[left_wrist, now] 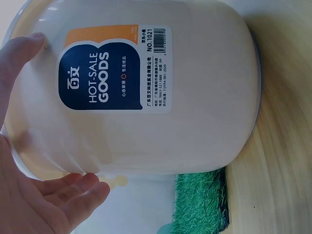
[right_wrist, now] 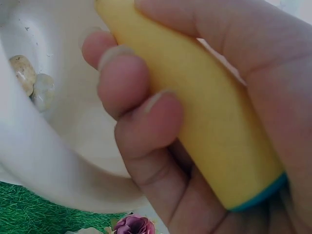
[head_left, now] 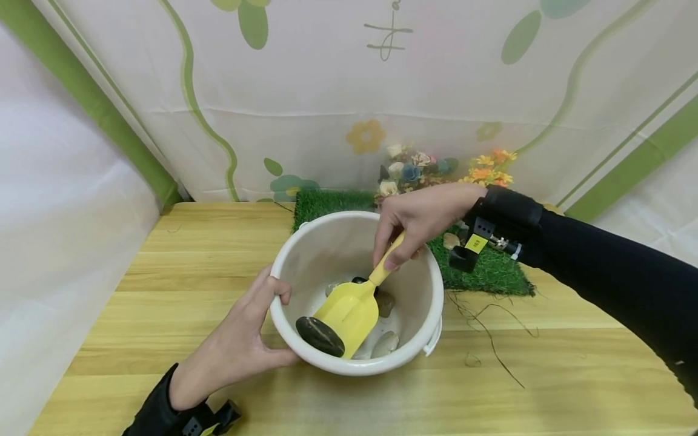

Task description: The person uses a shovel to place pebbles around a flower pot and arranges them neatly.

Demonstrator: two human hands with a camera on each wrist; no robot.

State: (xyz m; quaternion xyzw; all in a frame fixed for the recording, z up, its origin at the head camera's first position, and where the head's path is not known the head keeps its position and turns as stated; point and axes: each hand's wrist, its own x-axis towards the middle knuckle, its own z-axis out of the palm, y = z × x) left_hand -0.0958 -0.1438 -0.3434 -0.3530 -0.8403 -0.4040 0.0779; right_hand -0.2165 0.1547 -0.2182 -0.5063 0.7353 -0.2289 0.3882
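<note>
A white plastic bucket (head_left: 436, 284) stands on the wooden table, its mouth facing up. My left hand (head_left: 240, 333) grips the bucket's left rim, one finger hooked over the edge and the thumb along the outer wall; a label (left_wrist: 105, 73) shows there. My right hand (head_left: 414, 221) holds the handle of a yellow toy shovel (head_left: 349, 312), with fingers wrapped around it in the right wrist view. The blade slants down inside the bucket. At its tip sits a dark, streaked stone (head_left: 320, 336). A pale stone (head_left: 386, 344) and a brown stone (head_left: 385, 304) lie on the bucket's floor.
Behind the bucket lies a mat of artificial grass (head_left: 491, 275), bearing cloth flowers (head_left: 409, 172) and a few stones (head_left: 451, 241). Thin dry strands (head_left: 493, 339) are scattered on the table (head_left: 180, 290) to the right. A printed curtain (head_left: 305, 79) hangs behind.
</note>
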